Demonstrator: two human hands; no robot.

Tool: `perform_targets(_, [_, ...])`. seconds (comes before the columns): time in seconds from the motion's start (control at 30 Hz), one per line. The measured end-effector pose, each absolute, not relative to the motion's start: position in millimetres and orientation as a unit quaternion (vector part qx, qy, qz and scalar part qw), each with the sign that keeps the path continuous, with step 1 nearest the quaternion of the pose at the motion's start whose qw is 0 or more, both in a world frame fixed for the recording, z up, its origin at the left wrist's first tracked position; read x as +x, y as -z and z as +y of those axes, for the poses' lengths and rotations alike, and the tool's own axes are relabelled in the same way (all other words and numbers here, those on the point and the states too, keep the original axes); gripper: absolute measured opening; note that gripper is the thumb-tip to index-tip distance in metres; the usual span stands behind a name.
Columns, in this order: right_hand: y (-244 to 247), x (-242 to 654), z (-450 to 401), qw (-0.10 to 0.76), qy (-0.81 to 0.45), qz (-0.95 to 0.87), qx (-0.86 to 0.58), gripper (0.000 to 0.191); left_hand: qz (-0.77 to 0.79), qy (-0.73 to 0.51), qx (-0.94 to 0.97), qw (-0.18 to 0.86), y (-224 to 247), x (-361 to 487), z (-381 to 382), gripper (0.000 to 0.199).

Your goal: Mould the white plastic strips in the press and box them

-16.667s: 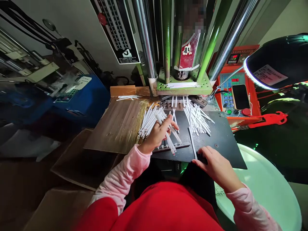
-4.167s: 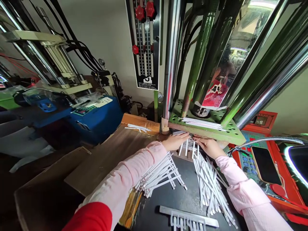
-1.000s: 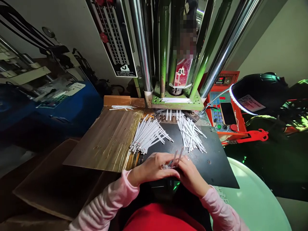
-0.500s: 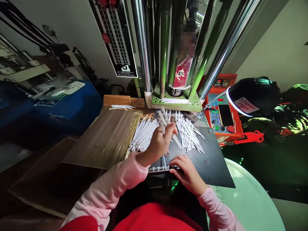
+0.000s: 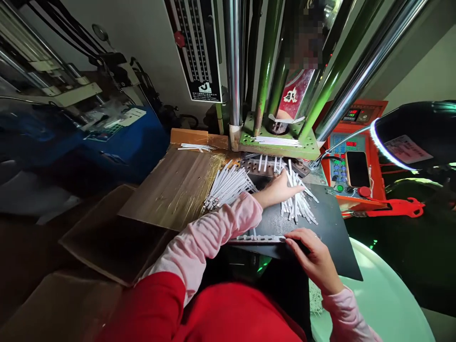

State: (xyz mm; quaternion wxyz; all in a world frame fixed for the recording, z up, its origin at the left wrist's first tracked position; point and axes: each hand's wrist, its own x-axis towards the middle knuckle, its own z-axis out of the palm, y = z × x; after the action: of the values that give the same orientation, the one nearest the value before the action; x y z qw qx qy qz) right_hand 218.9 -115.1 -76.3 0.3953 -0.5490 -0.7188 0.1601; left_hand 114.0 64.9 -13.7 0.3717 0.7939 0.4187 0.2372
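My left hand (image 5: 280,190) reaches over the right-hand pile of thin white strips (image 5: 299,209), its thumb spread away from its fingers. The fingertips are at the pile's upper end, and no strip shows clearly in its grasp. Near the table's front edge lies a narrow bar (image 5: 263,239) with a row of small notches, a single white strip standing out from it. My right hand (image 5: 315,256) grips the bar's right end between thumb and fingers. To the left, a second pile of white strips (image 5: 230,185) lies fanned out, partly behind my left forearm.
Behind the piles stands a press with a green plate (image 5: 278,148), a few strips projecting beneath it. A red control box (image 5: 368,114) with a phone (image 5: 357,169) and a lamp (image 5: 406,137) are at right. A pale green round tub (image 5: 377,285) sits below; cardboard (image 5: 153,190) lies left.
My left hand has moved forward and right from above the table to the right-hand pile; the white strips it held no longer show in it. The camera view has shifted left.
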Motion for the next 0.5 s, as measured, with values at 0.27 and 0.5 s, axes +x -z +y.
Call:
perform_targets(0.27, [79.6, 191.6, -94.9, 0.353, -0.162, -0.772, -0.504, 0.019, 0.395, -0.117, 0.852, 0.322, 0.7, -41.8, -8.5, 0.044])
perform_targets(0.5, [67.0, 167.0, -80.8, 0.407, -0.144, -0.742, -0.513, 0.017, 0.484, -0.095, 0.830, 0.262, 38.1, -73.9, -58.5, 0.016])
